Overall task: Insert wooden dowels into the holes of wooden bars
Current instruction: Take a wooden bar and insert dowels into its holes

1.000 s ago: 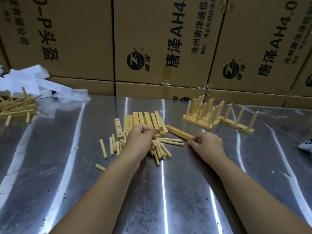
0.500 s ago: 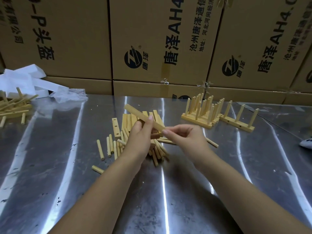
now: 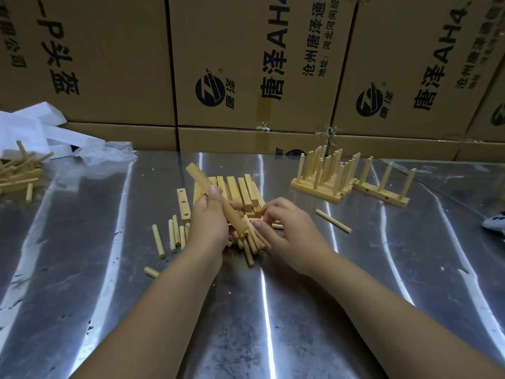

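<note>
Head view: the left hand (image 3: 209, 228) is wrapped round a wooden bar (image 3: 199, 175), thumb pressed on its upper face, holding it clear of the steel table (image 3: 300, 310) above the heap of loose dowels (image 3: 252, 242). The bar's long axis runs slantwise. Its far end is raised and points up and left, away from the person, and its near end dips down and right toward the right hand (image 3: 289, 228). That hand hovers just beside it with fingers curled over the dowels; whether it pinches one I cannot tell. Which face carries the holes is not visible. To do this step well, I judge the bar should be rolled so the holes face the right hand and gripped near its middle. One dowel should then be brought in square to a hole and pushed straight home. Finished bars (image 3: 325, 176) with upright dowels stand well apart, far right.
</note>
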